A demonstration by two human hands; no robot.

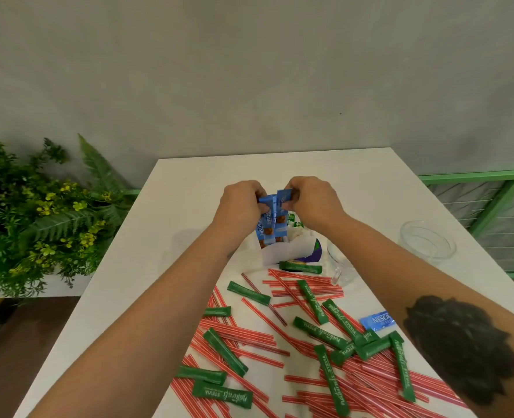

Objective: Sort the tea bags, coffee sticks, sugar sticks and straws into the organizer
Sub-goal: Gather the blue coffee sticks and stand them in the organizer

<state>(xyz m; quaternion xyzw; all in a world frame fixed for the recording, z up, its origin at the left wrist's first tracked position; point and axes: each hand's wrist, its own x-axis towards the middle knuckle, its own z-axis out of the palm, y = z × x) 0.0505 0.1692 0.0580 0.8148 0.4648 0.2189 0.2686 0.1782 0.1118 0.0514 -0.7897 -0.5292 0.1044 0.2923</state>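
A: Centre of the frame. What do the hands hold?

B: The left hand (240, 203) and right hand (315, 203), fingers curled, both pinch the upper ends of a bundle of blue coffee sticks (272, 220). The sticks stand nearly upright, their lower ends inside the white organizer (291, 251) just below the hands.

A: What else is in the organizer?

B: Behind the right wrist, green-and-white tea bags (294, 220) show partly; the wrist and forearm hide the rest, so which compartment they occupy cannot be told.

A: Lower half of the frame?

B: Red-and-white straws (249, 336) lie scattered across the white table (189, 176), crossing one another. Green sugar sticks (311, 301) lie over and among them. One more sugar stick rests against the organizer's front wall. A single blue coffee stick (376, 320) lies flat at lower right, its end hidden under the right forearm.

A: What stands in the way?

B: Both forearms span the pile from the lower corners to the centre, covering part of the straws. The right one bears a dark tattoo (460, 348).

A: Surroundings?

B: A clear glass mug (340, 267) stands just right of the organizer, a clear glass bowl (427, 241) farther right. Green plants (38, 212) fill the left edge; a green railing (491, 200) the right.
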